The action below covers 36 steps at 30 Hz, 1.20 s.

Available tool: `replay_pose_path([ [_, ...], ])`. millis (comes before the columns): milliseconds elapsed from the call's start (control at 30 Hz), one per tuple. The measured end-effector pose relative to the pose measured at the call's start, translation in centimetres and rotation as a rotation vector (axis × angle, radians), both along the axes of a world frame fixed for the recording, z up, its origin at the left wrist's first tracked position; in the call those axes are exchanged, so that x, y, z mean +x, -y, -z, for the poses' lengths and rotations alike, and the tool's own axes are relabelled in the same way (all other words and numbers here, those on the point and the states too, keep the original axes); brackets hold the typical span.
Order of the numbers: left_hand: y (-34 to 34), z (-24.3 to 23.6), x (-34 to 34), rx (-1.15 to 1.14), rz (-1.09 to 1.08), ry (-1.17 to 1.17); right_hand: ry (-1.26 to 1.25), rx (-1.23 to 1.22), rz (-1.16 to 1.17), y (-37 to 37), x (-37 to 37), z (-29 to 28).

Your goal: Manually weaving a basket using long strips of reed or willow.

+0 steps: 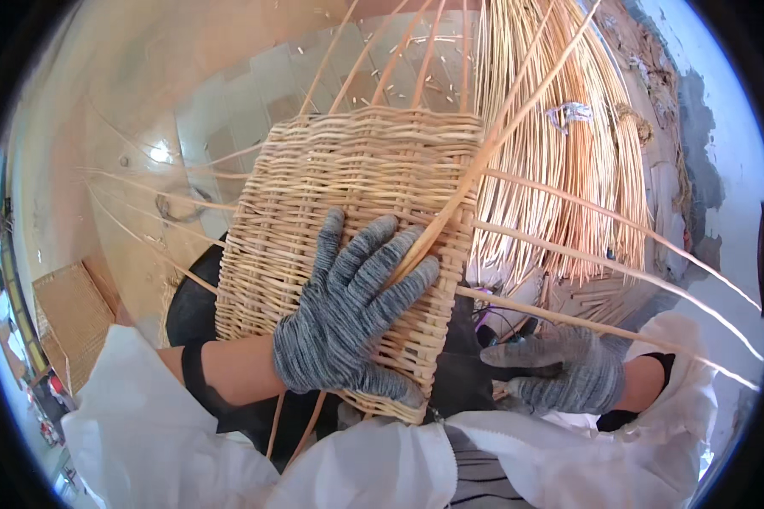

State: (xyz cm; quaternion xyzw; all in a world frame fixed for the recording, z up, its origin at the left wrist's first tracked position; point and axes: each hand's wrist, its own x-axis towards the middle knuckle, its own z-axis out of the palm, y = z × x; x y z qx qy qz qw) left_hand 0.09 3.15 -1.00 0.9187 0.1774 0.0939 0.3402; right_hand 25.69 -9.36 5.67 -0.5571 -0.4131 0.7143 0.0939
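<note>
A woven wicker panel (314,191) leans over my lap, its bare stakes sticking out on several sides. My left hand (344,314), in a grey striped knit glove, lies flat on its lower right part with the fingers spread. Two long wicker rods (450,208) slant across the panel, and their lower ends disappear between the index and middle fingers. To the right of the panel, low beside my lap, is my right hand (569,373) in a matching glove. Its fingers point left with a dark gap between them. A small pale thing near their tips is too unclear to name.
A large tied bundle of wicker rods (569,170) lies on the floor at the far right. Stakes (611,254) reach out rightward over my right arm. Small offcuts litter the tiled floor (314,64). A flat cardboard piece (72,314) is at the left.
</note>
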Motion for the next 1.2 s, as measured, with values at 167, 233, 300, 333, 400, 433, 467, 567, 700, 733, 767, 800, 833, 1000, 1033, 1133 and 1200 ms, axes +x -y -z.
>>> replay_pose_path([
  [167, 0.4, -0.8, 0.6, 0.052, -0.045, 0.013, -0.023, 0.664, -0.077, -1.3, -0.6, 0.3],
  [233, 0.4, -1.2, 0.6, 0.062, -0.062, 0.043, -0.222, 0.072, 0.015, -1.5, -0.4, 0.7],
  [300, 0.6, -1.5, 0.3, 0.079, -0.05, 0.044, -1.066, -1.024, 0.307, -1.2, -0.3, 0.8],
  [333, 0.6, -1.5, 0.1, 0.089, -0.05, 0.071, -1.033, -0.992, 0.262, -1.0, -0.3, 0.7],
  [400, 0.8, -1.4, -0.1, 0.104, -0.033, 0.057, -0.36, -0.72, -0.062, -0.5, -0.3, -0.3],
  [433, 1.0, -1.3, -0.1, 0.091, -0.048, 0.079, -0.287, -0.483, -0.077, -0.2, -0.8, -0.9],
  [467, 1.0, -1.1, 0.0, 0.086, -0.034, 0.096, -0.117, -0.381, 0.016, -0.1, -1.3, -1.6],
  [567, 1.3, -0.7, 0.3, 0.129, -0.084, 0.128, 0.598, 0.412, -0.654, -0.9, -2.4, -3.9],
  [700, 1.1, -0.3, 0.2, 0.047, -0.119, 0.246, 0.837, 0.401, -0.826, -0.3, -4.4, -5.2],
  [733, 1.0, -0.2, -0.1, 0.062, -0.119, 0.277, 0.859, 0.657, -0.623, 0.6, -5.2, -4.9],
  [767, 1.1, -0.1, -0.3, -0.122, -0.161, 0.392, 0.838, 0.851, -0.462, 1.2, -5.9, -4.5],
  [800, 1.1, 0.0, -0.6, -0.311, -0.2, 0.473, 0.882, 0.908, -0.412, 2.0, -6.7, -3.9],
  [833, 1.2, 0.2, -1.0, -0.386, -0.259, 0.508, 0.753, 1.018, -0.277, 2.3, -7.1, -3.2],
  [1000, 1.7, 0.2, -2.5, -0.582, -0.409, 0.635, 0.817, 1.256, -0.259, 3.1, -8.6, -0.2],
  [1033, 1.8, 0.0, -2.8, -0.893, -0.435, 0.763, 0.881, 1.405, -0.218, 3.4, -8.9, 0.3],
  [1133, 2.1, -0.7, -3.4, -1.415, -0.47, 0.962, 0.99, 1.314, -0.281, 4.1, -9.5, 0.9],
  [1200, 2.4, -1.1, -3.6, -1.914, -0.269, 0.847, 0.979, 1.365, -0.236, 4.7, -10.0, 0.8],
])
